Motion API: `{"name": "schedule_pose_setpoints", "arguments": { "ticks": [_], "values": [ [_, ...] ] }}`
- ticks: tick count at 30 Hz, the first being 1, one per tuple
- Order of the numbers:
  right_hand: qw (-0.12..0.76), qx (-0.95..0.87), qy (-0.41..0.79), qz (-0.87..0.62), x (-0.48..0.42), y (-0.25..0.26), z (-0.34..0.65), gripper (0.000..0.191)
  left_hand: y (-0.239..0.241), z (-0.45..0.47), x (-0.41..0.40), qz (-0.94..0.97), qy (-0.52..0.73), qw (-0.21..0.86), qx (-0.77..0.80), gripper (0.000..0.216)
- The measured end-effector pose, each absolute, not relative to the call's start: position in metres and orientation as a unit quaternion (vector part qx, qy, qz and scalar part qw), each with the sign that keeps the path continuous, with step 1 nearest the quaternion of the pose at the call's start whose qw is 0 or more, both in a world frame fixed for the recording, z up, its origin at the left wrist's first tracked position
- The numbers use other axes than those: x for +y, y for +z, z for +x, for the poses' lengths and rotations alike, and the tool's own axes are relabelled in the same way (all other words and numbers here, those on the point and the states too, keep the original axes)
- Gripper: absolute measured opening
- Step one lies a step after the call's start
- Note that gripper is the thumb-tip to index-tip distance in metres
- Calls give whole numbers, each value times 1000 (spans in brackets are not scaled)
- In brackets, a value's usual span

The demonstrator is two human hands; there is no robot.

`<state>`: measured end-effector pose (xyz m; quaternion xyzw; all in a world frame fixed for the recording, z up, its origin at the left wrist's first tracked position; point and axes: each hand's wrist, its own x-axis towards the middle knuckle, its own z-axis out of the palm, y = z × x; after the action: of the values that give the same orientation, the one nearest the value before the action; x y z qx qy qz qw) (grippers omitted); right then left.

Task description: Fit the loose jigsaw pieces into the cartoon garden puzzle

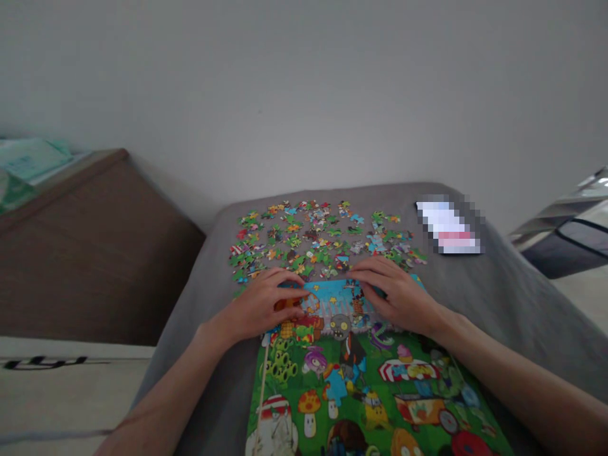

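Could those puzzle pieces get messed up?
Maybe! The left hand and right hand are close to the loose pieces, so a finger might scatter some. The farthest pieces lie near the grey cloth's far edge, so a tug could drop them.

dim grey light, wall (pixel 304 114) palest near centre, cabinet (pixel 71 272) shadowed, bright phone screen (pixel 446 225) pixelated, soft edges

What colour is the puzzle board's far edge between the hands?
Light blue on the puzzle board; head view.
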<state>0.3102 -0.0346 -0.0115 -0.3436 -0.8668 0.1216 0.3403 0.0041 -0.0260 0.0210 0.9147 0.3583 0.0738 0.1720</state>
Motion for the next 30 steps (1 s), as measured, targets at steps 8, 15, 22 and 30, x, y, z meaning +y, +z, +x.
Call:
{"name": "schedule_pose_setpoints", "arguments": {
  "ticks": [8,15,22,30],
  "values": [
    [364,-853,116,-355,-34,-5,312,34,22,15,-29,897,113,234,357,19],
    [330,-871,179,-317,-45,0,304,31,24,29,-43,885,180,263,339,20],
    [286,-776,431,-361,-69,13,282,32,20,61,-62,824,237,328,397,21],
    [361,-671,514,-393,-53,1,295,26,19,50,-55,868,238,201,386,28]
  ]
}}
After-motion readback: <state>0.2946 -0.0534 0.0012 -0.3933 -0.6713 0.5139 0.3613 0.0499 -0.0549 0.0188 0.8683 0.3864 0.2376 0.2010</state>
